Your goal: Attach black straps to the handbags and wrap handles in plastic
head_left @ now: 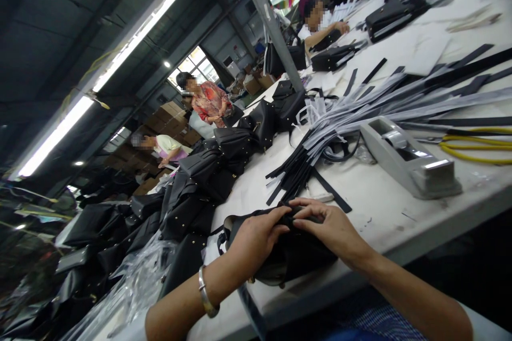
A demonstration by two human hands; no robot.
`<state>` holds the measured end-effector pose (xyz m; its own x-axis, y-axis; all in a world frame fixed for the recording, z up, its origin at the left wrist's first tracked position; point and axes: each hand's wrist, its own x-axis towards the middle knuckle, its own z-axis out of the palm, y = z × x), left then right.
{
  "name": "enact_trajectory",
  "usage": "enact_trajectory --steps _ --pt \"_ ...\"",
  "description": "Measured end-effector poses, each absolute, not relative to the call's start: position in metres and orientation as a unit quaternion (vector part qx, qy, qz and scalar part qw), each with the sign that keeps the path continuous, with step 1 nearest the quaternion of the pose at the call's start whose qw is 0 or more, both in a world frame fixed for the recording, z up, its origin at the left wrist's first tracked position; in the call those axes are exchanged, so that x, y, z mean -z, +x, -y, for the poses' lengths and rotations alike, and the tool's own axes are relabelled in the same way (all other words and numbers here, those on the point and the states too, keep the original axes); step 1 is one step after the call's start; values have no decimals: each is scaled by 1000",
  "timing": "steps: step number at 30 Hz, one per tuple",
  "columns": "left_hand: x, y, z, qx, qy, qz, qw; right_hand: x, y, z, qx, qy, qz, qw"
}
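A black handbag (296, 256) lies on the white table (384, 224) close to its front edge, directly under both hands. My left hand (256, 237), with a bangle at the wrist, pinches the upper edge of the bag between thumb and fingers. From the other side, my right hand (324, 221) pinches the same edge a short way off, fingertips closed. The small part between the fingertips is dark and hard to make out. A dark strap hangs from the bag over the table's edge.
Beyond the bag lie bundled black and white strips (320, 138). A grey tape dispenser (412, 160) and yellow-handled scissors (476, 146) are at the right. Black bags (212, 170) are heaped at the left, beside clear plastic (136, 277). A metal post (276, 32) rises behind; several people work farther off.
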<state>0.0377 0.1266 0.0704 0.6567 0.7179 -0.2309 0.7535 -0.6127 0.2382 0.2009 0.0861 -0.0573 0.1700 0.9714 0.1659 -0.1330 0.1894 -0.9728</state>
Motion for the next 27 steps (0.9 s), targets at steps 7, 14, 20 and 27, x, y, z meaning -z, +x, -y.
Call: enact_trajectory --steps 7,14,20,27 --pt "-61 36 -123 37 932 -350 90 48 213 -90 -560 -378 497 545" --pt "-56 40 -122 26 942 -333 -10 47 226 -91 -549 -415 511 515" --pt "-47 24 -125 -36 940 -339 8 81 255 -83 -477 -512 505 506" --pt "-43 17 -123 -64 935 -345 47 132 295 -63 -349 -635 492 482"
